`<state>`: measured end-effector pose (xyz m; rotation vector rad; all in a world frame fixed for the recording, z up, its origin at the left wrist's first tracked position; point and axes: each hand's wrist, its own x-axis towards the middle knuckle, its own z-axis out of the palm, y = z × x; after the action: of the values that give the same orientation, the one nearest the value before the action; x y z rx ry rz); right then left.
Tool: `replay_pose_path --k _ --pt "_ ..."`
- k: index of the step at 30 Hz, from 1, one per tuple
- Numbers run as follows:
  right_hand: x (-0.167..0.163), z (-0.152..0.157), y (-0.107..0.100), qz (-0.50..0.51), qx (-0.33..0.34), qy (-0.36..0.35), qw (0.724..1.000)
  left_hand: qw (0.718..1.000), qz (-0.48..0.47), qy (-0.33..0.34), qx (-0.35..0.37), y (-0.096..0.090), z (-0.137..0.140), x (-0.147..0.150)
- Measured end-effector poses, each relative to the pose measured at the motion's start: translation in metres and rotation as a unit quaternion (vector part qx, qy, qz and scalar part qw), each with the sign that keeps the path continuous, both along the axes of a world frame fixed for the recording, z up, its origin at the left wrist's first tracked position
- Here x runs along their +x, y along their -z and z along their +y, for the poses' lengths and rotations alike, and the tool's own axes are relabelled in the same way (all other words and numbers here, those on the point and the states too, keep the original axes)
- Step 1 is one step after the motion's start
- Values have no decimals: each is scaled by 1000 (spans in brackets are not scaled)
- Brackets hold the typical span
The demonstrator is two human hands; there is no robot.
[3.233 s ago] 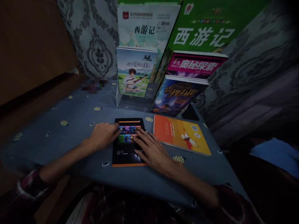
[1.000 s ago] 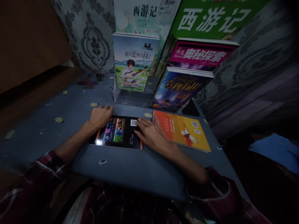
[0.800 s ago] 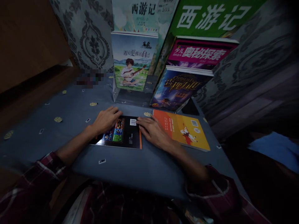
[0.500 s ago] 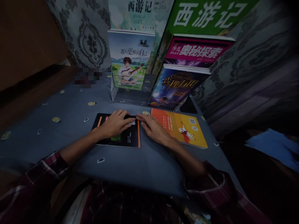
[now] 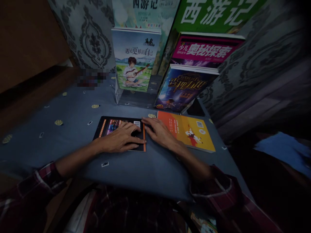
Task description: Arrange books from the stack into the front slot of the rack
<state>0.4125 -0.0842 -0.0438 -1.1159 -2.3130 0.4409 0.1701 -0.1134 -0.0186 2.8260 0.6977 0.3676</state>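
As I watch from far off through the head camera, I take the black book as the centre of my clock and find the blue-grey desk (image 5: 70,136) spreading all around it, printed with small yellow shapes. Toward one o'clock a tall green book (image 5: 216,16) stands upright, cut off by the top of my view, and at twelve a pale book (image 5: 145,16) stands beside it. In front of the pale one, also at twelve, is a guitar-player book (image 5: 138,64) above a clear stand (image 5: 136,98). Between one and two I see a magenta book (image 5: 206,51), and nearer, at two, a purple-blue book (image 5: 187,87). An orange-and-yellow book (image 5: 189,129) lies flat at three o'clock, barcode showing. The black book (image 5: 116,122) itself lies flat on the desk in front of the person, its orange strip facing three and its barcode close to the far right corner. Across its middle rests the left hand (image 5: 122,137), palm down, fingers (image 5: 134,139) spread wide and the tips pointing toward three. At two o'clock is the right hand (image 5: 157,131), its fingers (image 5: 147,120) straight and narrowly set, tips at the far right corner; I cannot tell whether they press on it.
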Motion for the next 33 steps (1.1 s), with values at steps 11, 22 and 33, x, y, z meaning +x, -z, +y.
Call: replay_pose_path --k 11,22,33 --pt "0 -1 2 -15 32 -7 999 998 -1 37 -42 -2 -8 -6" --pt "-5 -13 -6 -101 68 -20 992 957 122 -252 -78 -17 35 -40" --pt "-7 -18 -10 -118 76 -29 990 948 117 -269 -122 -17 54 -35"
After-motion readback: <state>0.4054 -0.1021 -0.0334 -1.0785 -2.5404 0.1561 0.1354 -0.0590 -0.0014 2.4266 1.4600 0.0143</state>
